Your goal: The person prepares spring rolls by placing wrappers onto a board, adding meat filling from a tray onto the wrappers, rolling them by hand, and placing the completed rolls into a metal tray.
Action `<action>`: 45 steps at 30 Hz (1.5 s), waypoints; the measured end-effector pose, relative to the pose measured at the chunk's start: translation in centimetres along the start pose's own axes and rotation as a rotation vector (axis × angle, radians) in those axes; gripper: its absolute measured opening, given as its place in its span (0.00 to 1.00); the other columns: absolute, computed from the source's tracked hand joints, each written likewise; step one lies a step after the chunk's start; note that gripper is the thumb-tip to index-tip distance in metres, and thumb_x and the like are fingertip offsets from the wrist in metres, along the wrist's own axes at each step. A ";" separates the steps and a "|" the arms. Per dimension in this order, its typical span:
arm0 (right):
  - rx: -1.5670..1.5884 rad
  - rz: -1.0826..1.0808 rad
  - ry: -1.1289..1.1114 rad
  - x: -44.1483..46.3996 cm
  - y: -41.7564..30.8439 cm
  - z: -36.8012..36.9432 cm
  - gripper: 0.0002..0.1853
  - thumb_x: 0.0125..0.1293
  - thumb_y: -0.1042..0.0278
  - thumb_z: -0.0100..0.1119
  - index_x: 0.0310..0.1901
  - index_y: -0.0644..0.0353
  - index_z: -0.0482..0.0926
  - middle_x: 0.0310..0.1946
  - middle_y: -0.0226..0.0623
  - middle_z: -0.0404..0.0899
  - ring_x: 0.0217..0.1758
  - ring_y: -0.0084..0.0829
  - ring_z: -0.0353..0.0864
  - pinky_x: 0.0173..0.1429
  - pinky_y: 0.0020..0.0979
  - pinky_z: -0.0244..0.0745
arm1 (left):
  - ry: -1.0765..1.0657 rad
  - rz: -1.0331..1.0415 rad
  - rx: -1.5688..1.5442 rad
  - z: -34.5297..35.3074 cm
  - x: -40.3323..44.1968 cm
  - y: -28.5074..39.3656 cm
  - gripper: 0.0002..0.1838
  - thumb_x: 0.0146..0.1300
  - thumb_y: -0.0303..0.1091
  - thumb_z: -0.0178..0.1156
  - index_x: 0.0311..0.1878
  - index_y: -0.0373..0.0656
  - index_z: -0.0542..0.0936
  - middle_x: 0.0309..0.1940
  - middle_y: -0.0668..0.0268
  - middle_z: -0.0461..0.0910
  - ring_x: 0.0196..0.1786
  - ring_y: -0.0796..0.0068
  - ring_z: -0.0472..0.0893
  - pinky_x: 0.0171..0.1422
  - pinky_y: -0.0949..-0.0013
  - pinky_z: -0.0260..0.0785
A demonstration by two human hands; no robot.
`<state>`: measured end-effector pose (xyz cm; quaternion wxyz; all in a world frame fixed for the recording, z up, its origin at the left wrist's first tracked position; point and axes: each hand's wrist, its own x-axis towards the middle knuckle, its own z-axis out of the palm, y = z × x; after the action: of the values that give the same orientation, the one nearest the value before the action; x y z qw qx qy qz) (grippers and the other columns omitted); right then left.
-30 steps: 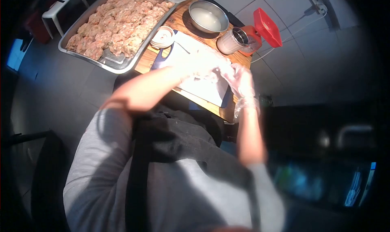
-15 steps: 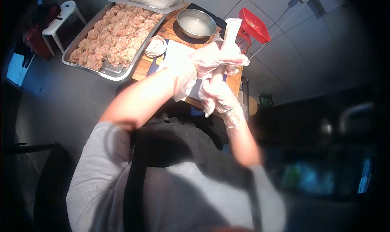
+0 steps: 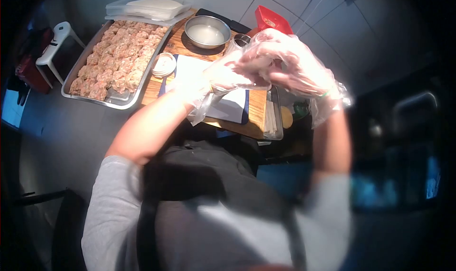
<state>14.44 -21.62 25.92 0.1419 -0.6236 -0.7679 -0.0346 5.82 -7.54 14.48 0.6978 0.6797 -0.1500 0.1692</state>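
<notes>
My left hand (image 3: 225, 74) and my right hand (image 3: 304, 64) both wear clear plastic gloves and meet above the right part of the board. My right hand's fingers are bent over the left fingertips and seem closed on the loose plastic of the left glove. Overlap and glare hide most of the left fingers. Beneath the hands lies a white cutting sheet (image 3: 223, 107) with a dark blue border. A stack of round white wrappers (image 3: 164, 64) sits at its left. Behind it stands a metal bowl (image 3: 207, 32) of whitish liquid.
A metal tray (image 3: 121, 102) of minced-meat portions stands at the left, with a lidded clear container (image 3: 147, 9) behind it. A red scoop-like container (image 3: 273, 20) is by the tiled wall. A narrow tray (image 3: 271, 124) borders the board's right side. A white stool (image 3: 59, 45) stands farther left.
My right hand has risen and swung right, its elbow spreading outward. My hands have come level with each other. The upright plastic tip above them is no longer seen. The view has shifted slightly.
</notes>
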 end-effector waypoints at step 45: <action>0.014 0.010 0.258 -1.6 0.7 4.4 0.14 0.55 0.59 0.68 0.35 0.63 0.84 0.53 0.46 0.74 0.56 0.43 0.76 0.63 0.40 0.72 | -0.127 0.346 0.463 -1.3 1.0 -1.6 0.19 0.63 0.46 0.62 0.49 0.42 0.82 0.39 0.57 0.83 0.45 0.59 0.81 0.54 0.61 0.72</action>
<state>14.65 -21.93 21.19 0.2441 -0.6167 -0.7405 -0.1088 7.35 -6.26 13.43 0.4741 0.7945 -0.2643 0.2723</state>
